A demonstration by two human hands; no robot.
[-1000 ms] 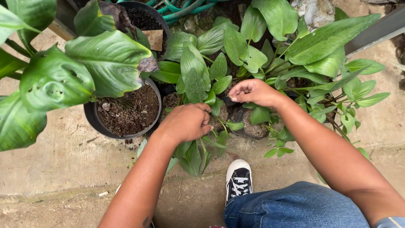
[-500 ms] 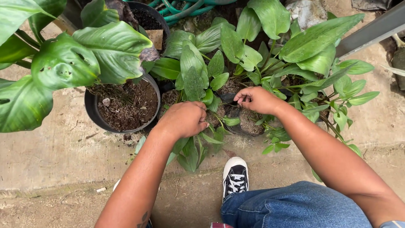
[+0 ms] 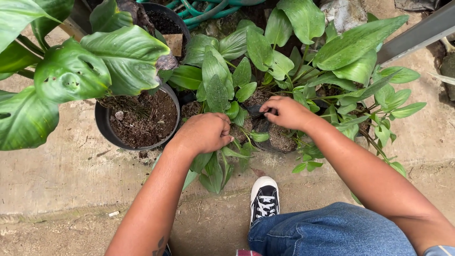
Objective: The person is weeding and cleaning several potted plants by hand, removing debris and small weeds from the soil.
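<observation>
Two hands work in a small potted plant (image 3: 222,90) that stands between them, just right of a large black pot (image 3: 137,118) of soil. The left hand (image 3: 204,132) is curled into a loose fist at the plant's base, among its lower leaves; what it grips cannot be told. The right hand (image 3: 284,112) pinches something dark at the pot's rim, fingers nearly closed. A black sneaker (image 3: 264,199) rests on the concrete below.

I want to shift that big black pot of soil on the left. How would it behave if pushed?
The black pot looks nearly full of soil, so it is probably heavy. Wide and squat, it would likely drag on the rough concrete, not tip. Its large leaves overhang and may sway.
</observation>
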